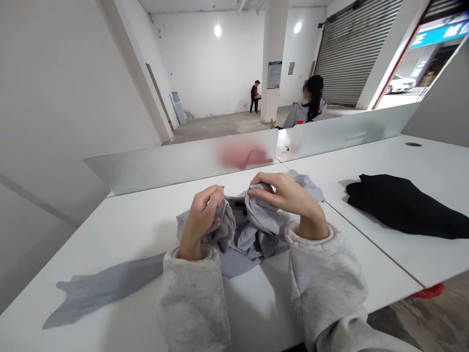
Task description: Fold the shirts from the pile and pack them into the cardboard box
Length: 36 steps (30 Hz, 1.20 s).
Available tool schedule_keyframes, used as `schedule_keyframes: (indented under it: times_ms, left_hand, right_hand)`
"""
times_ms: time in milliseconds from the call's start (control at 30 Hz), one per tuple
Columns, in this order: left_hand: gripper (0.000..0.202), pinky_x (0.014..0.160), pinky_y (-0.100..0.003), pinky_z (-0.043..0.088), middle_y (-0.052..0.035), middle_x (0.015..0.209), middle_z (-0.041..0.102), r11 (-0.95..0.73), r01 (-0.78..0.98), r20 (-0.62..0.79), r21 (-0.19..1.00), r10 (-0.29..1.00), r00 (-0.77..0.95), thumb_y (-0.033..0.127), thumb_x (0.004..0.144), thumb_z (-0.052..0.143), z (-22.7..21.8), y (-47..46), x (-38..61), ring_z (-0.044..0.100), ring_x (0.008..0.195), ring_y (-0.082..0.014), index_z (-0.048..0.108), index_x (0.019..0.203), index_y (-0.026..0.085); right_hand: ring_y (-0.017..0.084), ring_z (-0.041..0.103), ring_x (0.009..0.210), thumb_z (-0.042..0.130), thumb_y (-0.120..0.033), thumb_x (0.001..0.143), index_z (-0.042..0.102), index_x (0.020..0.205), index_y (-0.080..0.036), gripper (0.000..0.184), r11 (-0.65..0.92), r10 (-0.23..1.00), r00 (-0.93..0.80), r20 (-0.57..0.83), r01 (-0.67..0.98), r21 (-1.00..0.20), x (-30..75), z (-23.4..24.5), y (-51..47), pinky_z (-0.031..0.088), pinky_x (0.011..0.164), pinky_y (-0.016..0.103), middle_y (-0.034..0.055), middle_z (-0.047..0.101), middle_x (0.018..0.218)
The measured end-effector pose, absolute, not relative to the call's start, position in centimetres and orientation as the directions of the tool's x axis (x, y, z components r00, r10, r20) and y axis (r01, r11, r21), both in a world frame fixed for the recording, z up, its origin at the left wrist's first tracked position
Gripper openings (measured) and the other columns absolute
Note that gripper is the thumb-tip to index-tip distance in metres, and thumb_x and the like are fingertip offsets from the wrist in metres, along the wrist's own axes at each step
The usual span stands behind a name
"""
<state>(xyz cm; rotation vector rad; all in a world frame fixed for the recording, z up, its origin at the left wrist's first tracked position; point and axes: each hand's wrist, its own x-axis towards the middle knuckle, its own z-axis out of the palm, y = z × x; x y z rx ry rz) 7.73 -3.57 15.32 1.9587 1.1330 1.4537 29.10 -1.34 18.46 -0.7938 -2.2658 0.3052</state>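
A light grey button-up shirt (pixel 234 261) lies bunched on the white table in front of me. One sleeve stretches out to the left, and another part of it reaches back to the right. My left hand (pixel 203 215) is closed on the left side of the shirt near the collar. My right hand (pixel 284 193) pinches the right side of the collar between thumb and fingers, lifting it a little. A dark label shows inside the neck between the hands. The lower folds are partly hidden by my forearms.
A black garment (pixel 403 205) lies on the right part of the white table (pixel 128 225). Frosted divider panels (pixel 176 164) stand along the back edge, with something pink blurred behind one. A person (pixel 311 102) sits beyond the panels, and another person (pixel 254 95) stands farther back.
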Motion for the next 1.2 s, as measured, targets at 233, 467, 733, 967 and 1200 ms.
schedule_keyframes:
  times_ms: [233, 467, 733, 967, 1200]
  left_hand:
    - [0.014, 0.09, -0.031, 0.044, 0.0012, 0.072, 0.059, -0.533, 0.473, 0.481, 0.701, 0.844, 0.238, 0.023, 0.077, 0.046, 15.1, -3.3, 6.9, 0.054, 0.075, -0.0148, 0.055, 0.066, 0.02]
    - [0.006, 0.083, -0.029, 0.044, -0.0014, 0.085, 0.061, -0.472, 0.545, 0.474, 0.693, 0.868, 0.15, 0.025, 0.078, 0.053, 15.2, -3.6, 6.2, 0.056, 0.086, -0.0173, 0.056, 0.078, 0.021]
    - [0.004, 0.081, -0.027, 0.042, -0.0008, 0.084, 0.06, -0.539, 0.504, 0.504, 0.675, 0.836, 0.219, 0.022, 0.08, 0.053, 15.5, -3.8, 6.4, 0.056, 0.085, -0.0162, 0.056, 0.078, 0.02]
    - [0.005, 0.081, -0.027, 0.042, -0.0007, 0.083, 0.059, -0.582, 0.483, 0.529, 0.654, 0.808, 0.257, 0.022, 0.082, 0.053, 15.5, -3.8, 6.8, 0.056, 0.084, -0.0154, 0.056, 0.079, 0.02]
    - [0.017, 0.087, -0.028, 0.044, -0.0034, 0.095, 0.062, -0.489, 0.376, 0.465, 0.787, 0.871, 0.158, 0.036, 0.085, 0.052, 15.0, -3.0, 6.9, 0.058, 0.094, -0.0167, 0.056, 0.091, 0.021]
  right_hand:
    - [0.009, 0.041, 0.052, 0.051, -0.04, 0.089, 0.06, 0.086, -0.019, 0.024, 0.731, 0.681, -0.531, 0.504, 0.535, -0.423, 28.9, 18.2, -1.1, 0.028, 0.054, 0.022, -0.0056, 0.047, 0.055]
    - [0.009, 0.041, 0.049, 0.052, -0.036, 0.088, 0.061, 0.094, -0.019, 0.02, 0.707, 0.707, -0.539, 0.458, 0.551, -0.443, 28.8, 18.0, -0.8, 0.028, 0.054, 0.022, -0.0066, 0.047, 0.052]
    - [0.009, 0.046, 0.051, 0.054, -0.032, 0.088, 0.068, 0.1, -0.017, 0.024, 0.723, 0.69, -0.599, 0.406, 0.56, -0.404, 28.0, 18.3, -1.0, 0.031, 0.056, 0.022, -0.0034, 0.054, 0.054]
    - [0.01, 0.048, 0.054, 0.052, -0.03, 0.089, 0.07, 0.093, -0.016, 0.022, 0.748, 0.663, -0.657, 0.36, 0.553, -0.367, 27.5, 18.0, -0.6, 0.032, 0.058, 0.022, 0.0002, 0.062, 0.061]
    - [0.01, 0.044, 0.053, 0.051, -0.027, 0.088, 0.066, 0.086, -0.017, 0.019, 0.793, 0.609, -0.657, 0.444, 0.523, -0.312, 27.7, 18.1, -0.8, 0.029, 0.056, 0.022, -0.002, 0.055, 0.058]
